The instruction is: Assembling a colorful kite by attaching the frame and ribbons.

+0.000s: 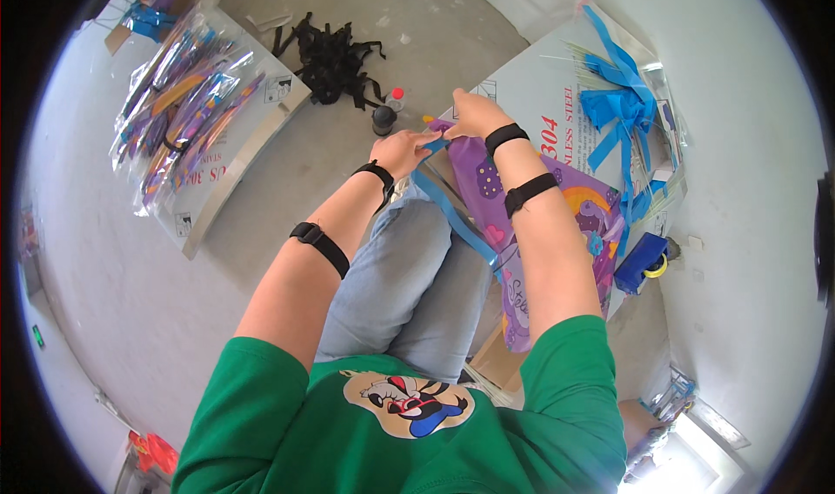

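Purple sheet (477, 181) on tabletop (522, 103), left grip (402, 153) pinching blue ribbon (470, 235), right grip (476, 114) pinching the sheet's top corner

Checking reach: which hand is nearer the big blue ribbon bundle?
Right. The right hand sits left of the blue bundle; the left hand sits farther left.

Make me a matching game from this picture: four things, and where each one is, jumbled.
1. plastic-wrapped bundles
2. black straps
3. purple printed sheet
4. bunched blue ribbon

A. at the left hand and right hand
B. at the far end of the right-hand table
C. heaped on the floor
D. on the left-hand table

Pairs: 1-D, 2-C, 3-A, 4-B.
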